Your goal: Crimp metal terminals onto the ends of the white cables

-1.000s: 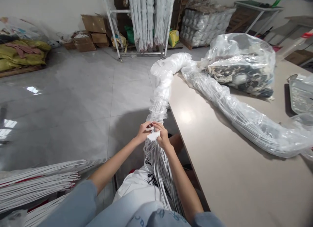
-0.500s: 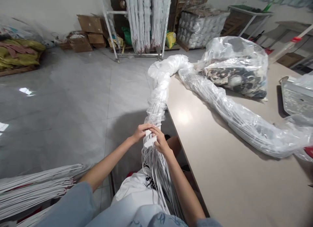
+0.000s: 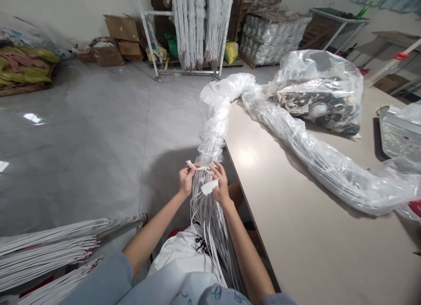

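Note:
A thick bundle of thin white cords [image 3: 205, 213] runs from my lap up into a clear plastic sleeve [image 3: 213, 125], bunched in folds. My left hand [image 3: 186, 181] is closed in a pinch at the bundle's left side, with a small white strip end [image 3: 190, 164] between thumb and finger. On the right side, my right hand [image 3: 221, 184] has its upper fingers bent beside the sleeve's edge. A wider white strip piece [image 3: 209, 187] sticks out from its lower fingers. Whether both pieces belong to one strip across the cords is too small to tell.
The sleeve bends over the corner of the table [image 3: 296, 217] at my right. On it lie a clear bag of dark and pale pieces [image 3: 319, 99] and a metal tray [image 3: 399, 134]. More white cords [image 3: 49, 257] hang at lower left; a rack [image 3: 187, 72] stands ahead.
My hands, together over the bundle before, have moved apart to its two sides. The white pieces have spread with them, one to the left and one to the right.

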`<state>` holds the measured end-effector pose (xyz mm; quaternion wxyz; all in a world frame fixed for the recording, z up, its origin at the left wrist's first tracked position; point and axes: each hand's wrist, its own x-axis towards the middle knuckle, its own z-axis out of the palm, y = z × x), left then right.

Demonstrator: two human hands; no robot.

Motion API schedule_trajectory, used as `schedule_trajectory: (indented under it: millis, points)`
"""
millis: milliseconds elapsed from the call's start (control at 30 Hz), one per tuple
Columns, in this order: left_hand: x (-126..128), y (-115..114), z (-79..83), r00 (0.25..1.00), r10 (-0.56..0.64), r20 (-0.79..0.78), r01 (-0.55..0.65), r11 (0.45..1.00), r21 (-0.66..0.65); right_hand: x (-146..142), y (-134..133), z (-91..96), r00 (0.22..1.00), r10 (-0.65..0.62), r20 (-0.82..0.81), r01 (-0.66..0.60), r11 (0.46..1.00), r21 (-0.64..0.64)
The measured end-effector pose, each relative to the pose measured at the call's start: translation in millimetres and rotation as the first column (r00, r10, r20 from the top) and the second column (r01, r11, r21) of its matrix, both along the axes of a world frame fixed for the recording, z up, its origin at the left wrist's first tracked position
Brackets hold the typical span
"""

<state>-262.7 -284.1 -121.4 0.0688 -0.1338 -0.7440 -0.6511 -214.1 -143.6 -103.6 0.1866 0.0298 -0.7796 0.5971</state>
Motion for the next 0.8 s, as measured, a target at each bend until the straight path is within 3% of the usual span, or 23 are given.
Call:
schedule_trajectory:
  millis: [67,233,433,800]
  points:
    - [-3.6,6.1,-3.2,0.999,-0.019,0.049,0.019,1.000,0.001,-7.3,8.3,3.7,0.997,-0.054,0.048,0.056,0.998,-0.033]
    - [-16.0,6.7,-2.1,0.994,-0.068,0.079,0.073,0.996,-0.050,-38.9,13.2,12.2,0.995,-0.009,0.098,0.026,0.986,-0.164]
    - [-26.3,11.6,7.5,0.991,-0.116,0.072,0.128,0.971,-0.202,-67.9,10.4,19.5,0.991,0.015,0.135,0.028,0.951,-0.308]
    - [-47.6,8.5,19.8,0.952,-0.307,0.013,0.278,0.841,-0.464,-75.5,14.2,13.3,0.972,-0.007,0.236,0.104,0.910,-0.400]
